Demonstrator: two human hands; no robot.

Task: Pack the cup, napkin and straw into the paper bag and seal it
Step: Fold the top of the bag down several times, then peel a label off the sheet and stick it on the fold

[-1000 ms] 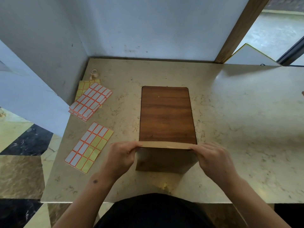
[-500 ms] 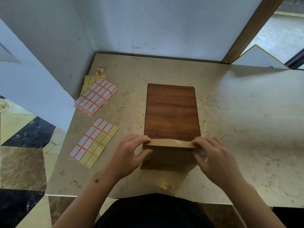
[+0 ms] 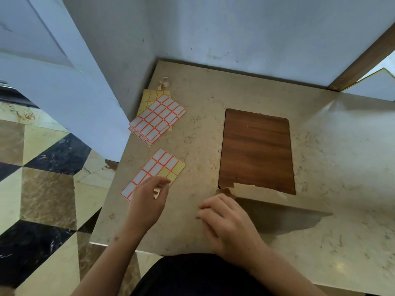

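Pinching nothing I can make out, my left hand [image 3: 147, 201] hovers over the near label sheet [image 3: 154, 171]. My right hand [image 3: 226, 223] rests curled on the paper bag [image 3: 267, 208] at the wooden board's [image 3: 256, 150] near edge; bare counter [image 3: 342, 146] lies rightward.

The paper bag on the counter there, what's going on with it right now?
A person is closing up the paper bag, which stands on the stone counter at the near end of a wooden board. The right hand rests on the bag's folded top, holding it down. The left hand is over a sheet of labels, apparently picking at a sticker. No sticker is on the bag yet.
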